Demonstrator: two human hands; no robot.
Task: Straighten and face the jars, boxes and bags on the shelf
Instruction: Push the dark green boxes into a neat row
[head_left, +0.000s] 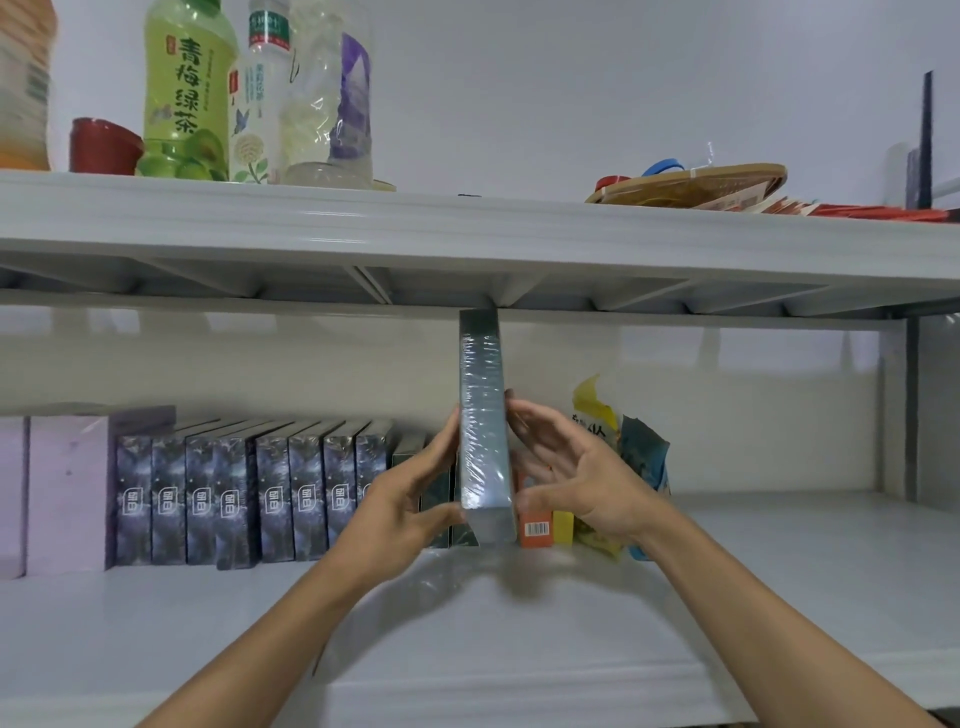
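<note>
A tall, thin dark-green box (483, 415) wrapped in clear film stands on end on the lower white shelf (779, 571), its top near the underside of the upper shelf. My left hand (405, 499) grips its left side and bottom corner. My right hand (576, 467) presses its right side with fingers spread. A row of several dark starry boxes (249, 499) stands upright to the left, with lilac boxes (67, 493) beyond. Behind the hands are dark-green boxes (436, 499), an orange box (535, 530), a yellow box (563, 527) and snack bags (644, 457).
The upper shelf (467, 228) carries a green tea bottle (187, 88), clear bottles (322, 93), a red cup (104, 145), a flat woven tray (691, 184) and red packets (872, 210). A grey upright (911, 405) bounds the shelf at right.
</note>
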